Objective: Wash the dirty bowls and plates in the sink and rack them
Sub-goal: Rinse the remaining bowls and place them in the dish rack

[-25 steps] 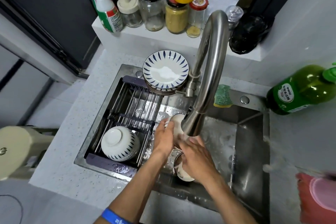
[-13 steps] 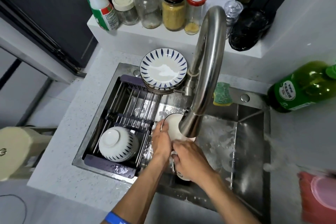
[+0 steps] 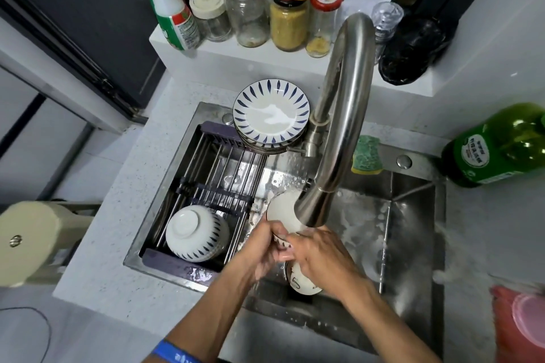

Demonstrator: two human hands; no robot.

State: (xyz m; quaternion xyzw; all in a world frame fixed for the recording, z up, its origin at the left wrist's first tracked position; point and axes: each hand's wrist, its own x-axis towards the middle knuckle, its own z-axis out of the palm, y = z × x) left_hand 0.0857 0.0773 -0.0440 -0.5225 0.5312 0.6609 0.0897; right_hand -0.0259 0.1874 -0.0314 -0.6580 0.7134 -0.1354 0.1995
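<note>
Under the faucet spout (image 3: 312,209) I hold a white bowl (image 3: 281,212) tilted over the steel sink (image 3: 407,215). My left hand (image 3: 262,250) grips its near rim from the left. My right hand (image 3: 318,256) curls on the rim from the right, fingers touching the left hand. Another bowl (image 3: 300,283) with dark marks lies in the sink below my right hand, mostly hidden. An upturned white bowl with blue dashes (image 3: 197,233) sits in the drying rack (image 3: 218,174). A stack of blue-patterned plates (image 3: 271,115) rests at the rack's far end.
A green and yellow sponge (image 3: 367,156) lies on the sink's back ledge. A green detergent bottle (image 3: 501,147) stands at right. Jars (image 3: 289,23) and a spray bottle (image 3: 171,12) line the shelf behind. A red container (image 3: 522,324) sits at the lower right.
The bowl stays under the spout while both hands shift round its rim; my right hand has come up closer to my left. The view has moved slightly.
</note>
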